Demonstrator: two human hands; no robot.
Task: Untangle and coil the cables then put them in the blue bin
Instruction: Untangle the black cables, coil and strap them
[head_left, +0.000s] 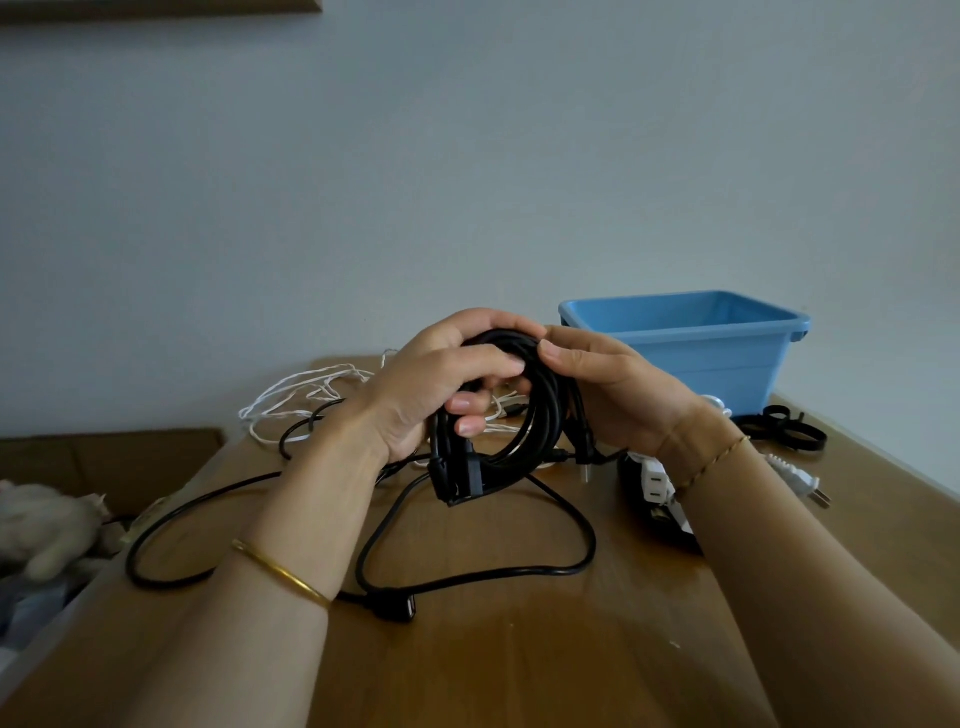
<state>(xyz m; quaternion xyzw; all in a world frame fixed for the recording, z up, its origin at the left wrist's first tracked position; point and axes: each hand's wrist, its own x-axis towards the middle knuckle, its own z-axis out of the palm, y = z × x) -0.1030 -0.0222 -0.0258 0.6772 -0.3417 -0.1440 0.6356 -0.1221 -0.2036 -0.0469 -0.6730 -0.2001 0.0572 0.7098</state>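
Note:
Above the middle of the wooden table (519, 649) I hold a black cable coil (540, 415) upright between both hands. My left hand (441, 384) grips its left side, fingers curled through the loops. My right hand (613, 395) grips its right side, thumb on the top. The coil's loose end trails down onto the table as a black cable (467, 574) with a plug near my left forearm. A tangled white cable (301, 395) lies behind my left hand. The blue bin (696, 353) stands at the back right, its inside hidden from here.
A black power strip with a white plug (657, 488) lies under my right wrist. Another white plug (800, 480) and black rings (784, 428) lie at the right, near the bin. A cardboard box (104, 462) with a pale soft item sits left of the table.

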